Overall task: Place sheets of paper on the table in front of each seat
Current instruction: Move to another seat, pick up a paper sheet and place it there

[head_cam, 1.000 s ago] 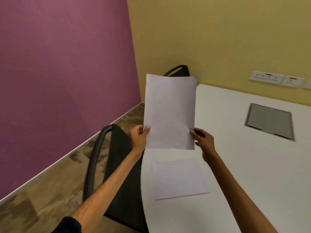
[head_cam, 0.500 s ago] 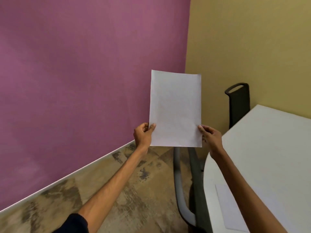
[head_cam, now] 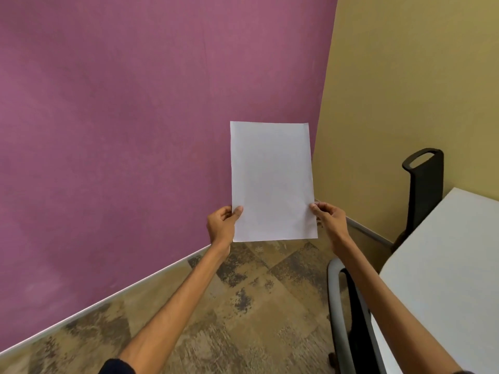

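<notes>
Sheet of paper (head_cam: 271,182) is held upright in mid-air, facing the camera, in front of the purple wall (head_cam: 135,130) near the room corner, well clear of the table (head_cam: 445,265). Left hand (head_cam: 221,225) pinches the sheet's lower left edge, thumb on the front face. Right hand (head_cam: 328,218) pinches the lower right edge between thumb and fingertips. The white table occupies the right side of the view. One black chair (head_cam: 424,190) stands at its far edge; a second chair (head_cam: 343,319) sits against its left edge, below the right forearm.
</notes>
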`<action>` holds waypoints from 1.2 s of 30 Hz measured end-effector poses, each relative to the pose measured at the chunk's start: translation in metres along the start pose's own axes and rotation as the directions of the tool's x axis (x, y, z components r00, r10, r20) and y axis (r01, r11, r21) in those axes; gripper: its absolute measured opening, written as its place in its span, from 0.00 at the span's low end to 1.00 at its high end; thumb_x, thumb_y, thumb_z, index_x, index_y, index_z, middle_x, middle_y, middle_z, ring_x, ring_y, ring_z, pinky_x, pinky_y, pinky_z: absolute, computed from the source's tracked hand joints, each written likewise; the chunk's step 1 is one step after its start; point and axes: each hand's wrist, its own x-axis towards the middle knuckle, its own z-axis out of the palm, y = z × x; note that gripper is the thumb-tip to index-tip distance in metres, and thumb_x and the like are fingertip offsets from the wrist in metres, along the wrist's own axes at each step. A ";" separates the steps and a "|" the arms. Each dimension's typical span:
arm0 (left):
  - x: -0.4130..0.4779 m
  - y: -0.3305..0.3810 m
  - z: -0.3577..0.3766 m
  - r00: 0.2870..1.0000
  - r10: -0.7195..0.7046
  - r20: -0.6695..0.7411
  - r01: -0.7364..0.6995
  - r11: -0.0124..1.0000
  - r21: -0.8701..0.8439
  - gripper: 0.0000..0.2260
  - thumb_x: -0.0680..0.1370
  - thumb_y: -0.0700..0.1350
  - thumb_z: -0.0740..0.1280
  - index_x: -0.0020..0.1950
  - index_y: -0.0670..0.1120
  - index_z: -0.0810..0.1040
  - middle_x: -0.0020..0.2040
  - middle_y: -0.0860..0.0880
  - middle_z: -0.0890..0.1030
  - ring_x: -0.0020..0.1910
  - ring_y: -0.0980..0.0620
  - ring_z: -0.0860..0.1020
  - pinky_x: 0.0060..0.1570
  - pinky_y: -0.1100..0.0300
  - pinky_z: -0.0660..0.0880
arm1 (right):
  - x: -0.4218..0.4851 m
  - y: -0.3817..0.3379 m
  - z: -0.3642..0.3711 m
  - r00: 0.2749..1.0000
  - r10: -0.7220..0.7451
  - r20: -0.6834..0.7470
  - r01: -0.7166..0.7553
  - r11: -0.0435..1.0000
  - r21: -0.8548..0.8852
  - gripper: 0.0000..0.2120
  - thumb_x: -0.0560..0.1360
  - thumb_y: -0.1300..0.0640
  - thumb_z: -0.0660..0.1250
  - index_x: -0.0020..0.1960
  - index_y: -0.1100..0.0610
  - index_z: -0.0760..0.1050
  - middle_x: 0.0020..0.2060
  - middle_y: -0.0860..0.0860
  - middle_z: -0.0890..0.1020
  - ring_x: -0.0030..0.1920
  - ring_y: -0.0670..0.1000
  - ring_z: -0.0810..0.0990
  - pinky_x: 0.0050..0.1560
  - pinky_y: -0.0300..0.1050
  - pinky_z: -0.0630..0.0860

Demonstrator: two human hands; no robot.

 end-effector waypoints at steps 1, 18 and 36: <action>0.018 -0.002 0.003 1.000 -0.002 0.004 0.002 1.000 -0.002 0.16 0.74 0.45 0.74 0.46 0.30 0.78 0.39 0.42 0.78 0.40 0.48 0.73 0.41 0.52 0.72 | 0.016 0.003 0.007 1.000 -0.005 0.004 0.005 1.000 -0.002 0.05 0.76 0.56 0.69 0.42 0.55 0.81 0.41 0.51 0.81 0.41 0.49 0.75 0.41 0.41 0.71; 0.272 -0.022 0.134 0.996 -0.051 0.075 0.051 0.999 0.003 0.09 0.72 0.44 0.77 0.36 0.45 0.80 0.36 0.50 0.79 0.38 0.52 0.73 0.37 0.63 0.72 | 0.267 0.026 0.028 0.993 -0.046 -0.107 0.044 0.999 -0.021 0.06 0.77 0.56 0.68 0.43 0.56 0.81 0.38 0.49 0.81 0.38 0.45 0.76 0.43 0.40 0.73; 0.546 -0.073 0.355 0.947 -0.096 0.306 0.106 0.994 -0.017 0.14 0.75 0.42 0.73 0.57 0.35 0.82 0.53 0.41 0.84 0.57 0.42 0.82 0.62 0.47 0.78 | 0.544 0.064 -0.008 0.924 -0.062 -0.378 0.035 0.996 -0.079 0.05 0.77 0.58 0.68 0.45 0.58 0.81 0.38 0.49 0.81 0.35 0.42 0.75 0.34 0.27 0.70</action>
